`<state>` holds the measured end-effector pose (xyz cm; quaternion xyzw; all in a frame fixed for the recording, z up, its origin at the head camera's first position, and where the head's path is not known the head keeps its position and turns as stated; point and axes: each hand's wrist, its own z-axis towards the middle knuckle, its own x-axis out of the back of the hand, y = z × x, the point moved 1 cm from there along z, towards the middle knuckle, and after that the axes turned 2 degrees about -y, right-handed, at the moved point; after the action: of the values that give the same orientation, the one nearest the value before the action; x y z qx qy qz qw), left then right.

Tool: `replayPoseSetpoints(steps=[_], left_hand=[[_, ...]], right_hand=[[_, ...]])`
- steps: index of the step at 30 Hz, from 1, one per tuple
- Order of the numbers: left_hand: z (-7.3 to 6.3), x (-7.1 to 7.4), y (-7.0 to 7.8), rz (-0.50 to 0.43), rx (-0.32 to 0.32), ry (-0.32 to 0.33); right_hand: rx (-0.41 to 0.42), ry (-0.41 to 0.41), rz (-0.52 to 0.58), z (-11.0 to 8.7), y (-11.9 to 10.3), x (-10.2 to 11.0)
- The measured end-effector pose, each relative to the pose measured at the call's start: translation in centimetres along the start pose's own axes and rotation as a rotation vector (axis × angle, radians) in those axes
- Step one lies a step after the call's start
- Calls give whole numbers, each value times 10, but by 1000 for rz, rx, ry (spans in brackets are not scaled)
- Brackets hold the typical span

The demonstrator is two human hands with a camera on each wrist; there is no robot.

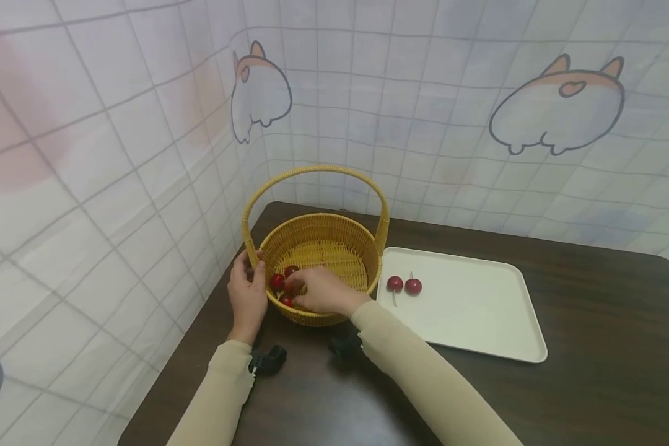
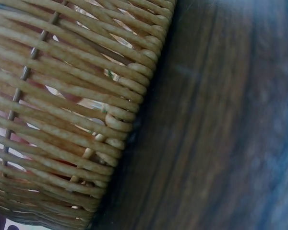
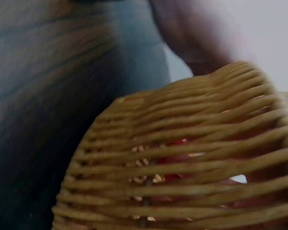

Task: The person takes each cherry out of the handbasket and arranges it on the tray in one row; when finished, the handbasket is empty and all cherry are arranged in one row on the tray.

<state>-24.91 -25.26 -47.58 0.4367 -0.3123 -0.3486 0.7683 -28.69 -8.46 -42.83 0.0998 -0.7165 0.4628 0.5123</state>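
Observation:
A yellow wicker basket (image 1: 318, 316) with a tall arched handle stands on the dark table. My left hand (image 1: 248, 297) grips its left rim near the foot of the handle. Inside the basket, my right hand (image 1: 323, 290) reaches down at the left with bent fingers. Beside its fingertips lie red cherries (image 1: 277, 282); whether the fingers pinch one is hidden. The left wrist view shows the basket's woven side (image 2: 62, 110) close up. Through the weave in the right wrist view, a red cherry (image 3: 175, 158) shows, with the blurred left hand (image 3: 201, 33) above.
A white tray (image 1: 474, 310) lies right of the basket, with two stemmed cherries (image 1: 404, 285) near its left edge. The dark wooden table (image 1: 602, 310) extends to the right. A patterned white sheet (image 1: 412, 124) hangs behind and along the left.

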Motion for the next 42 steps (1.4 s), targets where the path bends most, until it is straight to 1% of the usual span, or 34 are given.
replayPoseSetpoints(steps=[3,7,9,15,22,26,29,33,38,42], left_hand=[[-1,-2,1,-16,8,-1],[-2,-2,3,-14,20,-4],[-2,-2,4,-6,18,0],[0,-2,6,20,-13,24],[2,-2,4,32,-27,25],[1,-1,1,41,-29,21],[1,-2,1,48,-31,18],[0,-2,1,46,-35,30],[0,-2,2,36,-43,29],[-1,-2,2,31,-35,33]], right_hand=[[29,-28,-54,0,1,-1],[50,-75,-72,1,2,-3],[59,-84,-73,2,3,-4],[78,-85,-76,5,2,-5],[73,-78,-76,5,4,-3],[74,-52,-51,2,4,-2],[62,-29,9,-3,3,1],[27,13,91,-13,1,6],[3,126,162,-29,5,13],[19,246,206,-46,13,20]])
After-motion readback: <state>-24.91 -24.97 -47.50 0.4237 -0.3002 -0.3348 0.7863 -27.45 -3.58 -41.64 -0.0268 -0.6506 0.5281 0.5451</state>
